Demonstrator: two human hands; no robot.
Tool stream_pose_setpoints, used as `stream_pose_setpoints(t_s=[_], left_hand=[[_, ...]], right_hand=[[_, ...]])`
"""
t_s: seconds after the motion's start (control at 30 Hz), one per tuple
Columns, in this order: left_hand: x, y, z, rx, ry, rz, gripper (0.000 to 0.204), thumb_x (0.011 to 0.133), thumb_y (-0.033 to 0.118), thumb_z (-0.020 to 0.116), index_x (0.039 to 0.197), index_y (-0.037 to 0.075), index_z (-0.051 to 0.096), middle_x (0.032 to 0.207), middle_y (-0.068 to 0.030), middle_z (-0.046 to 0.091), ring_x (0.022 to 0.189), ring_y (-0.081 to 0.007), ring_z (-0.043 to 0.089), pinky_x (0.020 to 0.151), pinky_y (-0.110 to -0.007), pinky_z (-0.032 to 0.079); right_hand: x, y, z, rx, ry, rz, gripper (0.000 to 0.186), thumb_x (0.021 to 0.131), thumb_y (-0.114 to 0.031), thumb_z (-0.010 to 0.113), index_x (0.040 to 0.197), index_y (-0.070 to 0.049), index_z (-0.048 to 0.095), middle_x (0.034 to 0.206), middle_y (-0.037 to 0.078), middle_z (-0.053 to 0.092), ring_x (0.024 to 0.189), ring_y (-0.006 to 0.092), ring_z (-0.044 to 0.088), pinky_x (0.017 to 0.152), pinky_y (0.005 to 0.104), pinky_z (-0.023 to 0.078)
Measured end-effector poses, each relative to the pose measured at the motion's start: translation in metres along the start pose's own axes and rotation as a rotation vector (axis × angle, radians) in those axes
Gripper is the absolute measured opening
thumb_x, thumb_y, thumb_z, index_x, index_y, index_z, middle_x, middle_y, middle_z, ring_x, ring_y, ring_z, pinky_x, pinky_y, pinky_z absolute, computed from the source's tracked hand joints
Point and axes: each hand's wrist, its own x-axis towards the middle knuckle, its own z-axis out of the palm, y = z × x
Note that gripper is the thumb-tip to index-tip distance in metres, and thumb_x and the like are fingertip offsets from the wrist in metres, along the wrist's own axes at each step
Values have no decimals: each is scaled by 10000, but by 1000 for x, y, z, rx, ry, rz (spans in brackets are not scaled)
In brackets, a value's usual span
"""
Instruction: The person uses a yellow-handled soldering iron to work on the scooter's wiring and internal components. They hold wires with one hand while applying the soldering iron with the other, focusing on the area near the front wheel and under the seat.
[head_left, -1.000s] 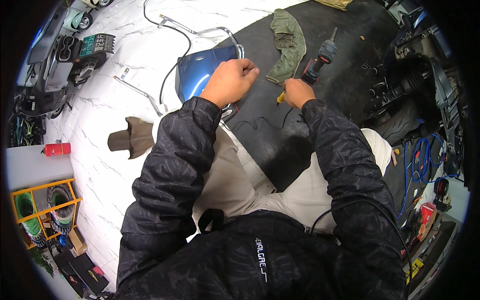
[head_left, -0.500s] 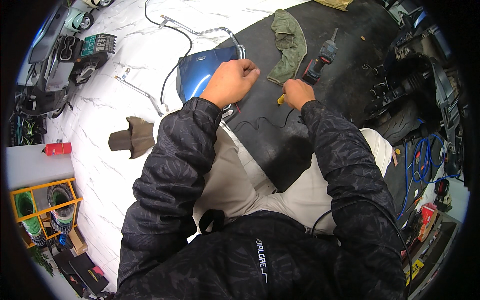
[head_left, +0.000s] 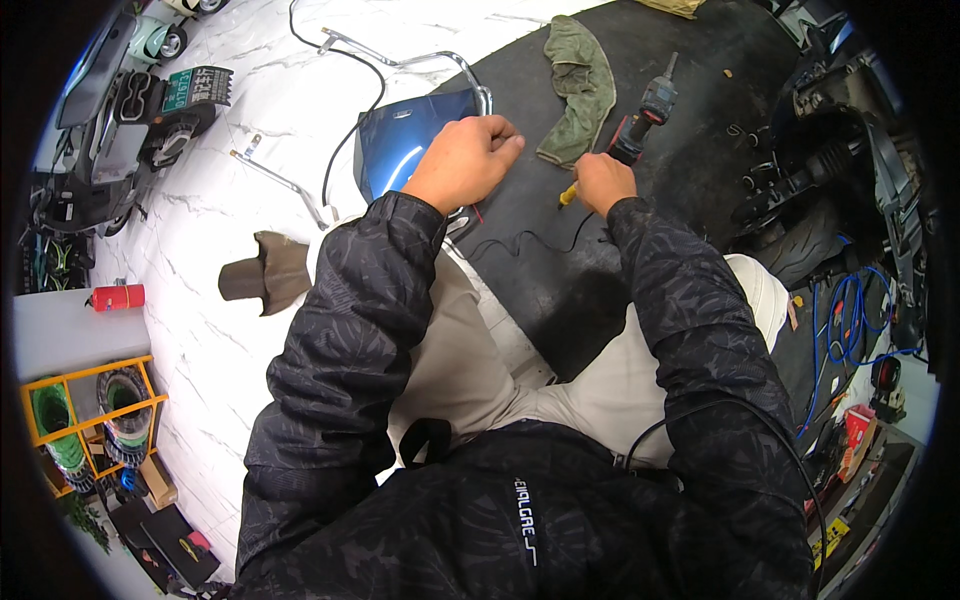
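Note:
My left hand (head_left: 465, 165) is closed in a pinch above the right side of a glossy blue panel (head_left: 395, 140); whatever lies between its fingertips is hidden or too small to name. Just below that hand, a small red piece (head_left: 477, 213) shows near the panel's lower edge. To the right, my right hand (head_left: 605, 184) wraps round a slim yellow tool (head_left: 567, 195), whose end sticks out toward the left. A thin black cord (head_left: 530, 238) curls over the dark mat below it. A cordless drill (head_left: 645, 118) lies just beyond my right hand, near a crumpled green cloth (head_left: 582, 95).
Bent chrome bars (head_left: 400, 62) lie on the white marble floor around the panel. A brown plastic part (head_left: 268, 274) rests by my left knee. Scooters (head_left: 130, 140) stand at the left; a dark vehicle (head_left: 830, 170) and blue cable (head_left: 850, 315) are at the right.
My right hand has shifted slightly right, and the yellow tool now points more steeply down and left. My left hand stays almost in place, moving a touch to the right.

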Motion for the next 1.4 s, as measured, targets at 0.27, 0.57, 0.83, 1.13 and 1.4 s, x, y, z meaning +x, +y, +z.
stream_pose_setpoints(t_s=[0.27,0.57,0.83,1.13,1.4], left_hand=[[2,-6,1,0,-19,6,355,1035,322,701,1154,2,796,901,-165,783,822,-296,733,788,-404,572],[3,-7,1,0,-32,3,372,1042,336,705,1164,-4,792,889,-142,778,790,-242,721,766,-375,563],[2,-8,2,6,-25,17,373,1044,335,701,1166,-6,791,872,-138,774,771,-237,712,756,-372,561],[2,-6,2,3,-35,15,368,1045,335,701,1157,-4,793,862,-134,772,753,-220,701,739,-369,553],[1,-2,0,-3,-49,-16,335,1014,306,707,1136,9,803,961,-204,811,925,-379,784,856,-436,604]], right_hand=[[-2,-3,-4,-9,23,-27,165,839,-127,831,981,-41,826,1019,187,813,963,398,794,814,481,634],[-2,-6,-5,-27,-4,-14,157,872,-121,790,1001,-39,829,1038,182,817,975,389,797,820,480,632],[-1,-5,0,-24,2,-19,263,928,-274,829,1009,-25,804,1029,178,793,985,401,771,841,495,614],[-1,-4,1,-13,3,-13,267,928,-281,834,1003,-27,804,1028,184,796,990,409,771,843,498,612],[-1,-5,1,-12,-7,-9,267,934,-278,826,1009,-23,803,1020,188,794,989,411,769,846,499,612]])
